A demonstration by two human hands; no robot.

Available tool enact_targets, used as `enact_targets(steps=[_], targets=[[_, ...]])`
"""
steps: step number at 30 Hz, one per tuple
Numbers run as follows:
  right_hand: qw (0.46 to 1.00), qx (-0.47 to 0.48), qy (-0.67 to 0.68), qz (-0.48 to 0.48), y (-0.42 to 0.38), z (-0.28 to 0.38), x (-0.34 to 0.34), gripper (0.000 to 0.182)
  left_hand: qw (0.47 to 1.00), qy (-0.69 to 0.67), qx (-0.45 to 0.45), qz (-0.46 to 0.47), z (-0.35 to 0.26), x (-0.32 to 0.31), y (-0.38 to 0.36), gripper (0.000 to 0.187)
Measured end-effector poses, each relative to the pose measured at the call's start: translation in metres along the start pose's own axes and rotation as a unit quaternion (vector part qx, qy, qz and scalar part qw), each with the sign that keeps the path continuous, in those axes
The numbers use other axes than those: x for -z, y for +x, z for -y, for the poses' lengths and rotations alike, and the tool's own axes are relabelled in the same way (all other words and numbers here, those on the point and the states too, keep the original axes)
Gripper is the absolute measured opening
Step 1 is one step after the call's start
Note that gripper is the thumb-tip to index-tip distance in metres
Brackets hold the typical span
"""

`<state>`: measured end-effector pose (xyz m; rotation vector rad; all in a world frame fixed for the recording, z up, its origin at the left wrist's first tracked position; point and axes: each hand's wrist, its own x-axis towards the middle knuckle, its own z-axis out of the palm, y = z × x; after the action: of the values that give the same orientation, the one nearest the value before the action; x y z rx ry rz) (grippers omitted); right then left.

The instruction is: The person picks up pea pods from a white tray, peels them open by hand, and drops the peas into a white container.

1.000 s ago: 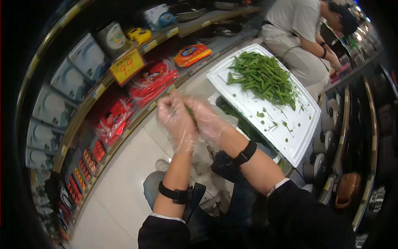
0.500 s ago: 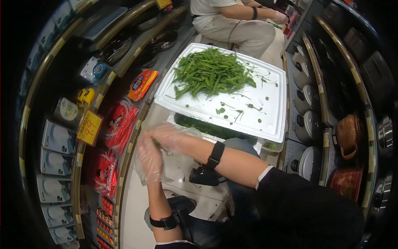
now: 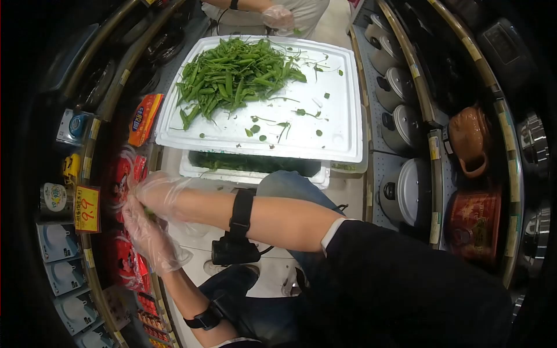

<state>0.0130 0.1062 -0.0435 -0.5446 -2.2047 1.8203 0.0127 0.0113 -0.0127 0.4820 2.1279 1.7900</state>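
Observation:
My left hand [image 3: 145,229] and my right hand [image 3: 152,188], both in clear plastic gloves, meet at the left beside the shelf. A small green piece of vegetable [image 3: 150,214] shows between the closed fingers of my left hand; most of it is hidden. My right hand's fingers are bent against the left ones, and the loose glove covers what they pinch. Beyond them lies a white foam lid [image 3: 342,139], with a heap of green pea pods [image 3: 232,78] on its left part and loose leaves and stems scattered on the right.
Beneath the lid stands a white foam box [image 3: 191,168] with dark greenery inside. Across from me, another person's gloved hand [image 3: 278,17] is near a green bit. Shelves flank both sides, with lidded pots [image 3: 406,188] on the right and red packages [image 3: 125,255] on the left.
The view has shifted, so the lid and my hands appear farther left. My hands stay together. The other person's gloved hand now shows near the lid's far edge.

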Motion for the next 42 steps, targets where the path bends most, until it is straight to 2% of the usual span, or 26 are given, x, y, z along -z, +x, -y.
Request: enact_targets(steps=[1,3,5,6,7,8,10,14,16,17,19,21,22,24,25,27,28,30,31,33,34,37,39,40,41,42], targets=[[0.968,-0.106,0.228,-0.014,0.0,0.004,0.001,0.037,0.999,-0.038,0.007,0.01,-0.004,-0.003,0.001,0.038],[0.97,-0.096,0.22,-0.025,-0.013,0.008,0.015,0.035,0.997,-0.066,0.017,0.022,-0.013,-0.015,-0.001,0.036],[0.973,-0.088,0.21,-0.036,-0.011,-0.001,0.021,0.036,0.999,-0.023,0.027,0.009,-0.015,-0.022,-0.002,0.025],[0.951,-0.087,0.295,-0.017,0.001,-0.021,0.021,0.037,0.997,-0.019,-0.025,0.076,-0.011,-0.022,0.0,0.02],[0.922,-0.085,0.377,0.003,0.004,-0.02,0.029,0.038,0.997,-0.02,-0.027,0.076,-0.011,-0.026,0.0,0.02],[0.922,-0.084,0.378,0.003,0.003,-0.022,0.039,0.038,0.992,-0.051,-0.032,0.11,-0.012,-0.033,0.0,0.018],[0.935,-0.157,0.309,0.082,-0.036,0.008,0.085,0.038,0.978,-0.123,-0.021,0.165,-0.016,-0.044,-0.003,0.016],[0.923,-0.14,0.34,0.11,-0.064,0.03,0.11,0.039,0.965,-0.24,0.017,0.107,-0.021,-0.067,-0.002,0.018],[0.928,-0.196,0.315,0.02,-0.077,0.048,0.115,0.042,0.958,-0.257,0.027,0.127,-0.015,-0.072,0.004,0.018],[0.93,-0.195,0.312,0.022,-0.079,0.044,0.117,0.042,0.949,-0.273,0.041,0.151,-0.014,-0.073,0.004,0.018],[0.874,-0.23,0.427,0.017,-0.081,0.028,0.122,0.046,0.938,-0.294,0.058,0.176,-0.022,-0.077,0.001,0.017],[0.866,-0.238,0.44,0.018,-0.094,0.016,0.137,0.047,0.884,-0.406,0.124,0.196,-0.017,-0.079,0.008,0.017],[0.855,-0.247,0.456,0.021,-0.104,0.008,0.146,0.05,0.883,-0.407,0.124,0.196,-0.009,-0.078,0.015,0.017],[0.83,-0.228,0.51,-0.001,-0.136,-0.022,0.167,0.053,0.957,-0.136,0.147,0.21,0.02,-0.076,0.033,0.017],[0.819,-0.225,0.527,-0.033,-0.159,-0.037,0.179,0.054,0.957,-0.136,0.147,0.209,0.032,-0.079,0.038,0.017],[0.79,-0.238,0.555,-0.11,-0.212,-0.062,0.199,0.056,0.959,0.03,0.211,0.186,0.055,-0.087,0.044,0.022],[0.77,-0.25,0.565,-0.157,-0.238,-0.071,0.207,0.057,0.959,0.029,0.211,0.187,0.061,-0.091,0.044,0.022],[0.736,-0.326,0.515,-0.294,-0.281,-0.086,0.215,0.057,0.943,0.097,0.225,0.227,0.076,-0.104,0.039,0.029],[0.735,-0.325,0.514,-0.301,-0.297,-0.095,0.22,0.057,0.941,0.096,0.225,0.233,0.088,-0.111,0.036,0.029],[0.69,-0.333,0.515,-0.384,-0.324,-0.118,0.228,0.053,0.907,0.004,0.334,0.256,0.111,-0.12,0.033,0.031],[0.696,-0.326,0.489,-0.413,-0.332,-0.131,0.234,0.047,0.893,0.029,0.344,0.289,0.109,-0.121,0.034,0.043],[0.689,-0.299,0.49,-0.442,-0.338,-0.172,0.257,0.045,0.889,-0.007,0.351,0.294,0.085,-0.118,0.036,0.053],[0.662,-0.3,0.515,-0.454,-0.331,-0.21,0.282,0.036,0.9,0.019,0.322,0.294,0.064,-0.103,0.036,0.057],[0.592,-0.277,0.567,-0.501,-0.326,-0.237,0.298,0.032,0.919,0.013,0.278,0.281,0.058,-0.095,0.035,0.055],[0.515,-0.252,0.613,-0.543,-0.324,-0.262,0.313,0.037,0.935,0.008,0.233,0.266,0.051,-0.087,0.034,0.053],[0.516,-0.255,0.613,-0.542,-0.32,-0.271,0.323,0.037,0.936,0.008,0.235,0.264,0.042,-0.078,0.03,0.053]])
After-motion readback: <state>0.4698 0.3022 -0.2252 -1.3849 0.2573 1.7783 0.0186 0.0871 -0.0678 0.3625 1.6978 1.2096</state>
